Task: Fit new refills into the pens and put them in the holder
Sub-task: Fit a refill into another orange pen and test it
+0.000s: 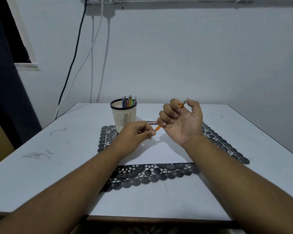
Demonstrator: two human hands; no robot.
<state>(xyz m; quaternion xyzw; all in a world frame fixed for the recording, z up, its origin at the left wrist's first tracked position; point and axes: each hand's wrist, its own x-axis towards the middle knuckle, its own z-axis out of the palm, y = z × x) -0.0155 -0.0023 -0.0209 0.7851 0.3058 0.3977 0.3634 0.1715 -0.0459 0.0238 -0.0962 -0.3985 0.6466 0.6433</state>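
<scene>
My right hand (182,121) is palm up above the mat and grips an orange pen (158,127) in its curled fingers. The pen's lower tip points down-left and its clicker end sticks out by the thumb. My left hand (135,135) pinches something thin and dark right at that lower tip; it is too small to tell whether it is a refill or a spring. A cream slotted pen holder (124,116) with a black rim stands just behind my left hand, with several coloured pens (129,101) upright in it.
A black lace mat (152,173) lies on the white table (41,157) with a white sheet of paper (161,154) on it. A dark reddish stick-like item (151,122) lies behind my hands. Cables hang down the wall at the back left.
</scene>
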